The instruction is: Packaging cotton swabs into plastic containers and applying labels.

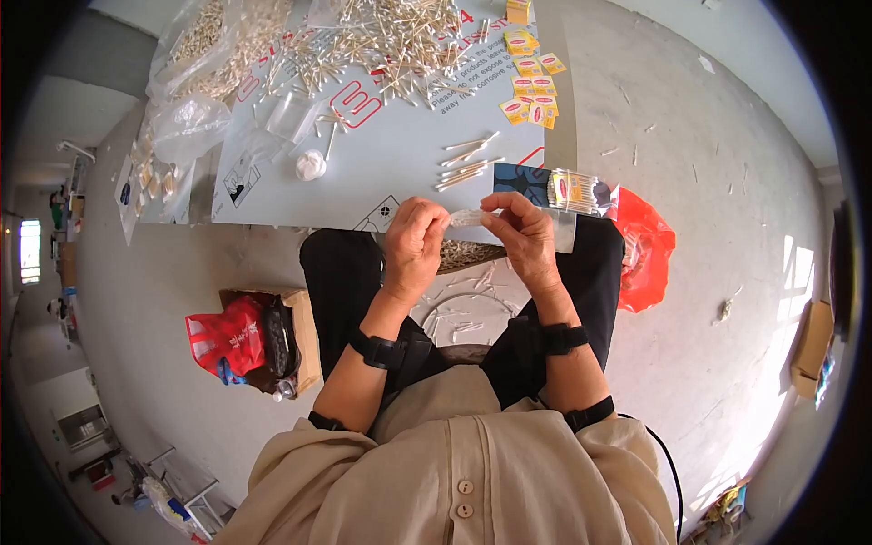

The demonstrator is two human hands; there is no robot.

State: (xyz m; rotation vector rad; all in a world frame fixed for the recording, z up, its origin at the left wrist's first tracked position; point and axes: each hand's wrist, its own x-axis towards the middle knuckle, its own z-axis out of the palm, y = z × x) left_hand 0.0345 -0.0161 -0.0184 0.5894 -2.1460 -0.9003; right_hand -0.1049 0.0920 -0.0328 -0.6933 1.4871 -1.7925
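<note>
At the table's near edge, my left hand [415,243] pinches one end of a small clear plastic bag [467,218]. The fingers of my right hand [527,238] are closed on its other end. Just beyond the bag lies a small group of cotton swabs [465,173], roughly side by side. Right of them rests a clear pack of cotton swabs [586,191] with a yellow card inside. A large loose heap of cotton swabs [381,45] spreads over the far part of the table [409,136].
Several yellow cards [534,86] line the table's far right side. A round white thing [311,164] and clear plastic bags [191,127] are on the left. A red plastic bag [643,250] hangs by my right knee. On the floor at left stands a cardboard box [300,331].
</note>
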